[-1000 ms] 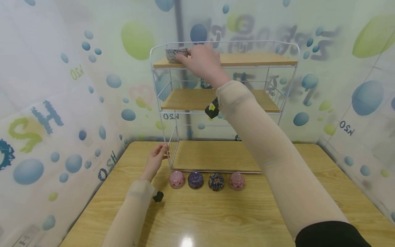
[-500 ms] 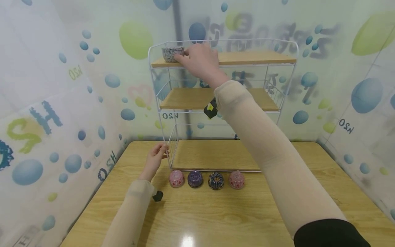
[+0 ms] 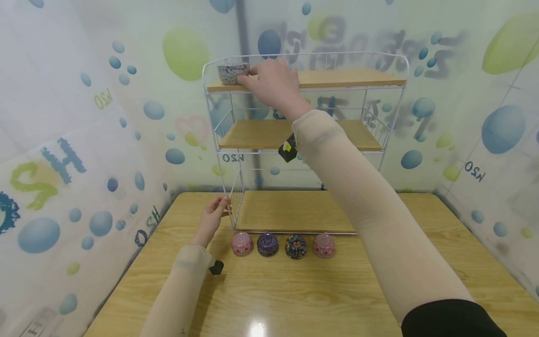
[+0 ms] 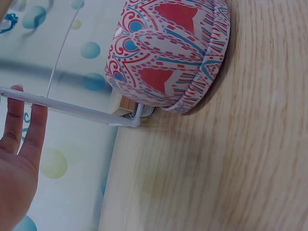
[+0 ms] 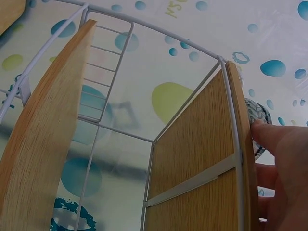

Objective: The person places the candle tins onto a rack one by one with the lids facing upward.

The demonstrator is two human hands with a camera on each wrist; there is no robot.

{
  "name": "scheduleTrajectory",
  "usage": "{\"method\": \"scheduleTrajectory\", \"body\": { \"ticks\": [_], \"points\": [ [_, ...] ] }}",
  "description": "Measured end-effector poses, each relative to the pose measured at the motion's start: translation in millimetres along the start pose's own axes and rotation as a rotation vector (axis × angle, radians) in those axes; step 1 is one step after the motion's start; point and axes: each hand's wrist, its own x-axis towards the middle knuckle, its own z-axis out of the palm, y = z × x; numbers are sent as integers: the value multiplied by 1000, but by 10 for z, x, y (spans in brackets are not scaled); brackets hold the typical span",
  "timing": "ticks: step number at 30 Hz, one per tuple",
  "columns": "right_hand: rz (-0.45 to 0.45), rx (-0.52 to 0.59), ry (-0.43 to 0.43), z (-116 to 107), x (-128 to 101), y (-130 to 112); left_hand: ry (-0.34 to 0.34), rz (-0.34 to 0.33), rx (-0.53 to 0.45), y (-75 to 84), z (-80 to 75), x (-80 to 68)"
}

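At the left end of the top shelf sits a small round tin (image 3: 232,74) with a dark-and-white pattern. My right hand (image 3: 275,82) holds its right side with thumb and fingers. In the right wrist view, the thumb of that hand (image 5: 284,163) lies against the tin (image 5: 258,120), partly hidden by the board edge. Low on the left, my left hand (image 3: 212,216) grips the front post of the white wire shelf rack (image 3: 223,178). A pink-and-red patterned tin (image 4: 168,53) stands close to that post in the left wrist view.
Along the rack's front foot on the wooden table (image 3: 269,295) stands a row of tins: a pink one (image 3: 242,244), a purple one (image 3: 267,244), a dark patterned one (image 3: 295,246) and another pink one (image 3: 324,245). The rack has wooden boards, including a middle shelf (image 3: 252,134). A printed wall stands behind.
The tin on the top shelf has shifted slightly left, with my right hand still at its side. My left hand keeps its place on the post.
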Motion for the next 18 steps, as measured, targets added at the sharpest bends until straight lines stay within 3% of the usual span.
{"method": "scheduleTrajectory", "body": {
  "ticks": [7,13,18],
  "points": [
    [-23,-12,28,-20,-47,50,-1,-4,-24,1,30,21],
    [-18,42,1,-47,-72,75,-12,-10,-34,-14,33,12],
    [-34,75,28,-66,-102,128,-10,-8,-37,-24,24,21]
  ]
}}
